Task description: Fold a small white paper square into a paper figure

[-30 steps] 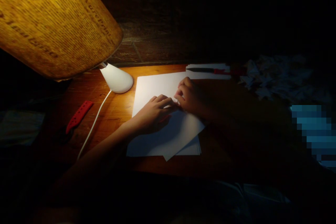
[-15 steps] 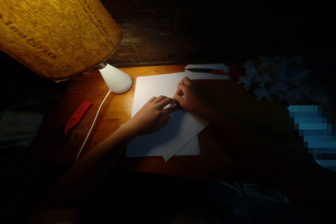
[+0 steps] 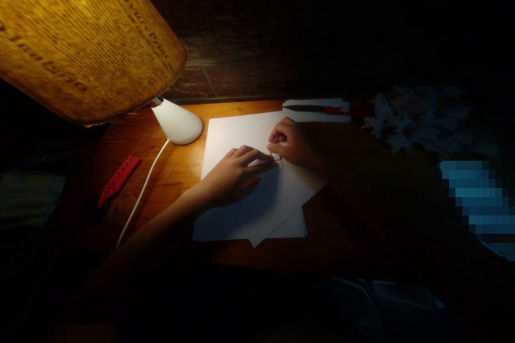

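Note:
White sheets of paper (image 3: 241, 209) lie stacked on a wooden desk (image 3: 173, 171), lit by a lamp. My left hand (image 3: 235, 171) lies flat on the top sheet, fingers stretched out and pressing it down. My right hand (image 3: 287, 142) is just beyond it, fingers curled in a pinch at the paper next to my left fingertips. What the pinch holds is too small to make out. The top sheet is turned at an angle to the sheets under it.
A big yellow lampshade (image 3: 80, 32) fills the upper left, over a white lamp base (image 3: 179, 120) with a white cord (image 3: 140, 193). A red strip (image 3: 118, 177) lies left. A red-and-black pen (image 3: 322, 110) rests on paper at the back. Crumpled paper (image 3: 422, 118) lies right.
My right hand has drawn slightly toward me and curled tighter at the paper. The top sheet's right corner has shifted a little to the right. My left hand stays pressed flat.

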`<move>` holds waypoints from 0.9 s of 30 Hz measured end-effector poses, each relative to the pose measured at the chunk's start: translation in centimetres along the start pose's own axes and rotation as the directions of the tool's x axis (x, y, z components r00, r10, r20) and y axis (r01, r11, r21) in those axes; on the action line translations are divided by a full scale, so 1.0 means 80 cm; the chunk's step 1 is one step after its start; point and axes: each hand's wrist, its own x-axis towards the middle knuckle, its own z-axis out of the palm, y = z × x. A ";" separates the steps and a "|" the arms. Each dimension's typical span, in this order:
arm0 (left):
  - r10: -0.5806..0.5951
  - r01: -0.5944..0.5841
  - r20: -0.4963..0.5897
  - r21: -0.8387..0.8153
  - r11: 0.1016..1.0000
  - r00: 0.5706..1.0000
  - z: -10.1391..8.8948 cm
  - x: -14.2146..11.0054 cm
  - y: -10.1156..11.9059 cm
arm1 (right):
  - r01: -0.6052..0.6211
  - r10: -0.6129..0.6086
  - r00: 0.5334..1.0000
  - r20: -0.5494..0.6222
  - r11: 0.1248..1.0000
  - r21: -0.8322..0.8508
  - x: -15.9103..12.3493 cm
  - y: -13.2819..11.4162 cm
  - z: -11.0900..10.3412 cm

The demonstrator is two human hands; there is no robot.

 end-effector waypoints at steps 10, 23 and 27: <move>-0.005 0.005 0.016 0.028 1.000 1.000 0.000 0.002 0.001 | -0.068 0.068 0.997 -0.035 0.998 -0.011 0.001 -0.009 0.007; 0.009 -0.009 -0.008 0.037 0.999 1.000 0.002 0.002 0.000 | 0.006 -0.005 0.999 -0.037 1.000 0.012 0.005 0.005 0.007; 0.016 -0.015 -0.004 0.033 0.999 1.000 0.002 0.003 -0.001 | 0.028 -0.029 0.998 -0.059 1.000 -0.006 0.001 0.005 0.012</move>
